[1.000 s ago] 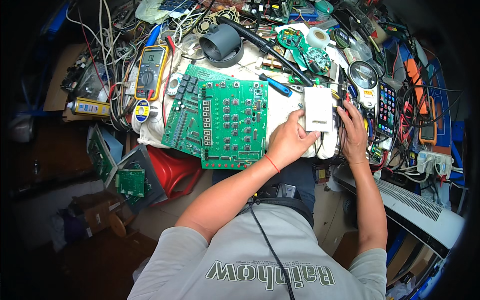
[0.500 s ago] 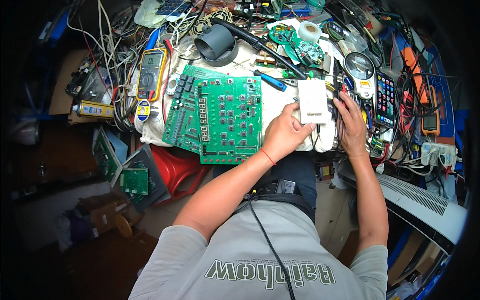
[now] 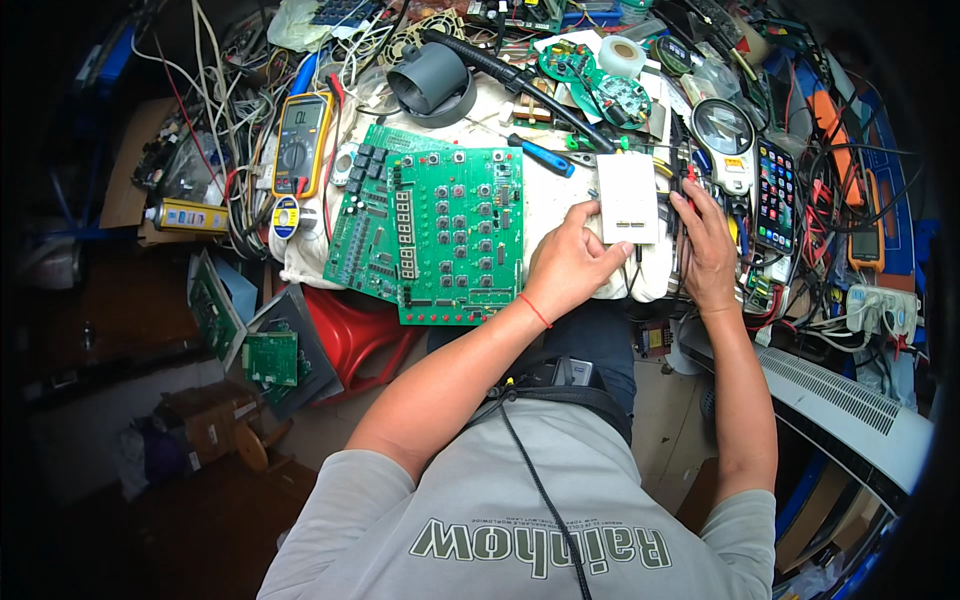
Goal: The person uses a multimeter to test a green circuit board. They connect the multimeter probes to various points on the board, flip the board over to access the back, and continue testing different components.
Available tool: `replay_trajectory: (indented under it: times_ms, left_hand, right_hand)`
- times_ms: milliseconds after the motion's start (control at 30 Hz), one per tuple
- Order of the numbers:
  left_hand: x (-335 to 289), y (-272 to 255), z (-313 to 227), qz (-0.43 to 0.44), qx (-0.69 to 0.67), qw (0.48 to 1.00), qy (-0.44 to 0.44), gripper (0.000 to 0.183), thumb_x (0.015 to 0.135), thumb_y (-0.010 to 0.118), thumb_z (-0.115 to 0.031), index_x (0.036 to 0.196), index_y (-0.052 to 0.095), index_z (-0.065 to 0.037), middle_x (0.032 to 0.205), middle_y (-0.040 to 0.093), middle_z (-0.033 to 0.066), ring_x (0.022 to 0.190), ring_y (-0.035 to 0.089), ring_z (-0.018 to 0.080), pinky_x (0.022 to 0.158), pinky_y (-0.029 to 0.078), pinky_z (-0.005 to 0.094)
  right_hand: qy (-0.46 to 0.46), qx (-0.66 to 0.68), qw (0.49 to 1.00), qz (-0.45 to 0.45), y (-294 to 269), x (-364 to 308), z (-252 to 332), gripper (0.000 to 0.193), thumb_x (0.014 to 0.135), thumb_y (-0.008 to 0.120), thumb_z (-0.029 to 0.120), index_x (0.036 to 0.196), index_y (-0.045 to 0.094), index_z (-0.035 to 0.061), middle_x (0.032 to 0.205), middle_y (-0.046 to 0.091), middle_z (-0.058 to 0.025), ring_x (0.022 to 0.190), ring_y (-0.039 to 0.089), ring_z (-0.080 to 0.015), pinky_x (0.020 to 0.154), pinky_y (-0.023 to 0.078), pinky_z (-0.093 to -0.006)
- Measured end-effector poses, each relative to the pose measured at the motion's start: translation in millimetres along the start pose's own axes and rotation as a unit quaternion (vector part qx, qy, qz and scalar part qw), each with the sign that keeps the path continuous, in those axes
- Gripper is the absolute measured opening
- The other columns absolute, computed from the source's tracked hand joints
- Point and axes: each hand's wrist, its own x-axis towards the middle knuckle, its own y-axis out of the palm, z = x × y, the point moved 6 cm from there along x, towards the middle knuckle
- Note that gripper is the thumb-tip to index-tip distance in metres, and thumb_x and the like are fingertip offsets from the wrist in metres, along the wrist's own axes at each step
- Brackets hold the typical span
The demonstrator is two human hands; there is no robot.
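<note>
The left hand (image 3: pixel 572 265) pinches the lower-left corner of a flat, rectangular white plastic box (image 3: pixel 628 190) between thumb and forefinger, over white cloth (image 3: pixel 545 205). The right hand (image 3: pixel 710 258), fingers bent and slightly parted, sits just right of it. Leftward lies a rectangular green circuit board (image 3: pixel 462 235); beyond, a yellow cylindrical can (image 3: pixel 187 218) bears a printed label, its contents hidden. Large lettering crosses the grey fabric shirt (image 3: pixel 450 465).

Two hands (image 3: pixel 570 262) (image 3: pixel 711 262) w/ 1 wht. box (image 3: pixel 628 190), 2 lg. rect. PCBs (image 3: pixel 470 237) (image 3: pixel 362 232) & 2 rnd. PCBs (image 3: pixel 566 62) (image 3: pixel 620 100). Nearby: 1 yel. multimeter (image 3: pixel 301 148), 1 phone (image 3: pixel 775 195), 1 magnifier (image 3: pixel 722 128), 1 blue s'driver (image 3: pixel 545 157).
</note>
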Motion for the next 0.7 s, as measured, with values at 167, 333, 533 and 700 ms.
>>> replay_trajectory:
  times_ms: [167,333,533,700]
  left_hand:
    - [-0.6,-1.0,-1.6,-0.003,0.016,1.0,-0.002,0.073,0.097,0.086,-0.029,0.146,0.049,0.011,0.071,0.07,0.0055,0.061,0.068,0.0111,0.057,0.055,0.0284]
    - [-1.4,-1.8,-5.2,-0.005,0.027,1.0,-0.004,0.074,0.097,0.085,-0.03,0.146,0.049,0.011,0.07,0.071,0.0056,0.061,0.069,0.012,0.059,0.055,0.0286]
    - [-3.1,-3.1,-5.5,-0.01,0.018,0.999,-0.026,0.076,0.091,0.085,-0.036,0.144,0.055,0.008,0.075,0.074,0.0081,0.07,0.074,0.0248,0.068,0.057,0.0384]
    - [-2.8,-3.3,-8.2,-0.008,0.033,0.999,-0.002,0.076,0.095,0.085,-0.031,0.147,0.049,0.012,0.071,0.072,0.0066,0.063,0.07,0.0138,0.062,0.055,0.0301]
  right_hand:
    - [-0.003,0.0,1.0,-0.001,-0.3,0.6,0.0,0.052,0.091,0.066,-0.008,0.14,0.07,0.01,0.147,0.065,-0.016,0.136,0.063,-0.0394,0.111,0.053,-0.0467]
    - [-0.005,-0.003,1.0,0.003,-0.3,0.0,-0.9,0.049,0.094,0.065,-0.007,0.14,0.069,0.009,0.148,0.065,-0.0175,0.135,0.064,-0.0402,0.111,0.053,-0.0466]
    - [-0.003,0.05,0.998,-0.028,-1.6,-5.8,-5.2,0.048,0.096,0.064,-0.01,0.14,0.07,0.0086,0.15,0.064,-0.019,0.136,0.064,-0.0403,0.111,0.053,-0.0458]
    - [-0.012,0.041,0.998,-0.053,-3.9,-5.7,-6.4,0.052,0.096,0.061,-0.013,0.14,0.071,0.0123,0.15,0.064,-0.0179,0.138,0.063,-0.0395,0.112,0.052,-0.0459]
